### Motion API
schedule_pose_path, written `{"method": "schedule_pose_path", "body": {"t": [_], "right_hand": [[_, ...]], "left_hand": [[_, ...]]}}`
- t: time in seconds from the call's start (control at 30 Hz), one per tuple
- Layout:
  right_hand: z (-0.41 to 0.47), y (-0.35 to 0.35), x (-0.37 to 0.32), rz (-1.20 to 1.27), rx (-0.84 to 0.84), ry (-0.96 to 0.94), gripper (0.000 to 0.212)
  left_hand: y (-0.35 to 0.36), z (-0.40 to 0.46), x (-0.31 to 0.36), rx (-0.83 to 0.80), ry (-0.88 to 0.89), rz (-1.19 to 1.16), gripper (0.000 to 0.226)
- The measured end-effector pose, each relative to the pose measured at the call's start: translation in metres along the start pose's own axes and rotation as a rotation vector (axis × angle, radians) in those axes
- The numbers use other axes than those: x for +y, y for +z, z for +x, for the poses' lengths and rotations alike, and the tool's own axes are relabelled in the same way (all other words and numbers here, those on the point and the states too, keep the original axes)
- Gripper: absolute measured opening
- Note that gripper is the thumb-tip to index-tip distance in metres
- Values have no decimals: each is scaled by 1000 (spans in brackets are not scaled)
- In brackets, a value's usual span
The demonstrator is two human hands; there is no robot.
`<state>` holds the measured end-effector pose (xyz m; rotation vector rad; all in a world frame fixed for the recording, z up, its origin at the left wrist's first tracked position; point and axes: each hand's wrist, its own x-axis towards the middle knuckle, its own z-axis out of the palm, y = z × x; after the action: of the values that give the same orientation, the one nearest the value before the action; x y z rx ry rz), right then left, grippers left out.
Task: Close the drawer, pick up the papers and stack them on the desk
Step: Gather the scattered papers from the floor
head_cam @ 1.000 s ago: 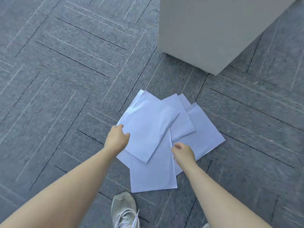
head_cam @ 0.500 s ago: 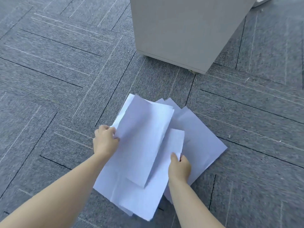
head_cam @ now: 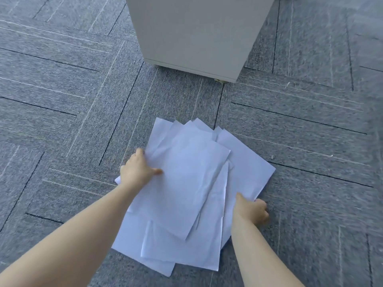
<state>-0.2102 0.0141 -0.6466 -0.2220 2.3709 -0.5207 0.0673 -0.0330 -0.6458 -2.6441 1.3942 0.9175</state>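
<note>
From the head camera I see grey carpet [head_cam: 62,90] in tiles with dark seams and pale stripes. A pale cabinet [head_cam: 196,34] stands at its far edge, top cut off by the frame (I can't make out any drawer). The papers [head_cam: 186,183] lie fanned and overlapping mid-floor. My left hand [head_cam: 137,171] pinches their left edge, thumb on top, fingers hidden beneath. My right hand [head_cam: 251,210] curls around the lower right edge, thumb on the sheet.
</note>
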Motion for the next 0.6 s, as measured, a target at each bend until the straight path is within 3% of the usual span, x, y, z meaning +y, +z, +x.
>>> {"method": "schedule_pose_path", "body": {"t": [0.1, 0.17, 0.23, 0.3, 0.37, 0.47, 0.6], "right_hand": [[-4, 6, -8, 56, -113, -85, 22], [-7, 14, -12, 2, -190, -141, 35], [-15, 19, -16, -60, -281, -162, 44], [-24, 22, -19, -117, -341, -204, 38], [-29, 24, -17, -160, -347, -254, 27], [-37, 25, -7, -66, -354, -248, 26], [-46, 21, -13, 188, -541, -77, 21]], "left_hand": [[4, -3, 3, 52, 8, 83, 72], [4, -7, 6, 72, -4, 125, 71], [2, -9, 8, 52, -35, 15, 73], [1, -10, 9, 0, -68, -69, 66], [1, -14, 11, -80, -68, -119, 45], [7, -23, 11, -255, -99, -326, 25], [2, -35, 5, -350, -74, -596, 29]]}}
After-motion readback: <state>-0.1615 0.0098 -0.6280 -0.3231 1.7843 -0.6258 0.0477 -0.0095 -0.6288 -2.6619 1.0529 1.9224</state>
